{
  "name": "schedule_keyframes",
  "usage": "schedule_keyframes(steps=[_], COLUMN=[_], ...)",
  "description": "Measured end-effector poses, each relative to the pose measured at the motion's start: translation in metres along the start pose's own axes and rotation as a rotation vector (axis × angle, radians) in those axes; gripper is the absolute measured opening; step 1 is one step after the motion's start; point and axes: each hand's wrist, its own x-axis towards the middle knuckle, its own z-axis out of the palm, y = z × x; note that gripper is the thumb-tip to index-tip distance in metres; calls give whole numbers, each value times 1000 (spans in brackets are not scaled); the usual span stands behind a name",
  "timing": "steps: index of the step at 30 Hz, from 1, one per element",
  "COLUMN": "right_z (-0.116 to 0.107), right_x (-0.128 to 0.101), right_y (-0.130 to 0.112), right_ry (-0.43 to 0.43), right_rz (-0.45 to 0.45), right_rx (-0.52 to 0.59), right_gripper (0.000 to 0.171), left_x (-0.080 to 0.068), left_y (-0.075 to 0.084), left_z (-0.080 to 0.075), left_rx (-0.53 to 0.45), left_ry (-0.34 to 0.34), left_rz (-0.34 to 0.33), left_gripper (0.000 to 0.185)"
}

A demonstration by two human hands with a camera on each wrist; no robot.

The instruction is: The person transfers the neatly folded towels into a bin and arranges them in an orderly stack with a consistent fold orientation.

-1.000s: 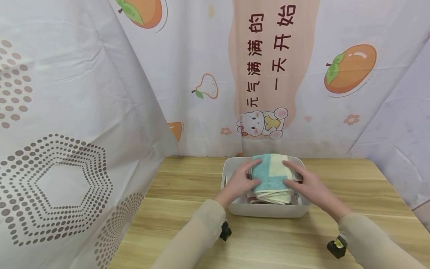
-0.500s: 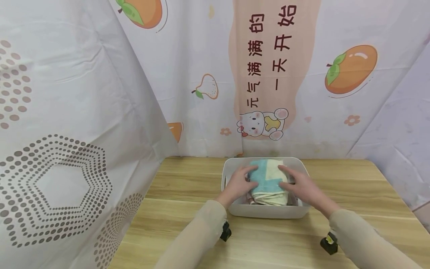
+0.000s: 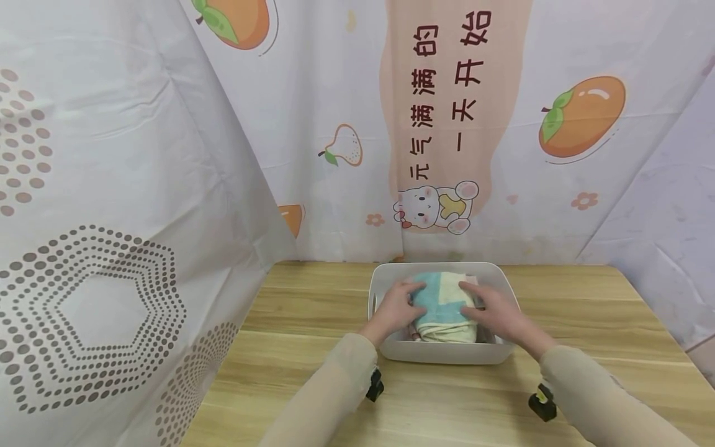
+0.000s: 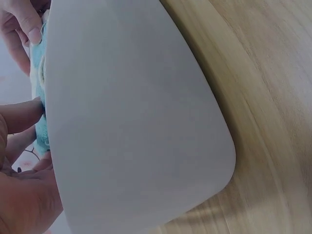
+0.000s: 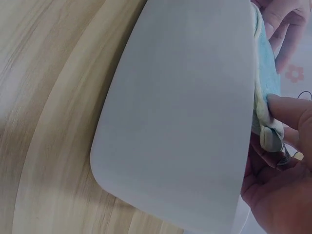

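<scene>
A folded towel (image 3: 441, 307) in light blue and cream lies inside a white plastic bin (image 3: 447, 354), its layered edge facing me. My left hand (image 3: 395, 305) holds the towel's left side, thumb on the near part and fingers farther back. On the opposite side my right hand (image 3: 497, 310) grips it the same way. In the left wrist view, the bin wall (image 4: 136, 112) hides most of the towel (image 4: 40, 83). The right wrist view shows a thumb against the rolled cream edge of the towel (image 5: 265, 83), with fingers curled below it.
Other items under the towel are mostly hidden; a reddish-brown and white bit shows at the left. The bin stands on a wood-grain table (image 3: 313, 310), near its back edge. A printed curtain (image 3: 335, 186) hangs behind, another (image 3: 112, 248) at the left.
Both hands have shifted slightly left and toward me with the towel, which sits lower in the bin now. The bin has stayed in place.
</scene>
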Motion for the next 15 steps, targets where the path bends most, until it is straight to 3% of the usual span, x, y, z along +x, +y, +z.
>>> schedule_keyframes(steps=[9,15], right_z=[2,1], right_x=[2,3], right_y=[0,-2], right_ry=[-92,-139], right_rz=[51,85], right_rx=[-119,-104], right_gripper=[57,59], left_x=[-2,-2], left_y=[1,0], left_z=[-3,-3], left_rx=[92,103], left_ry=[-28,-50], left_rz=[-39,-50], left_gripper=[52,50])
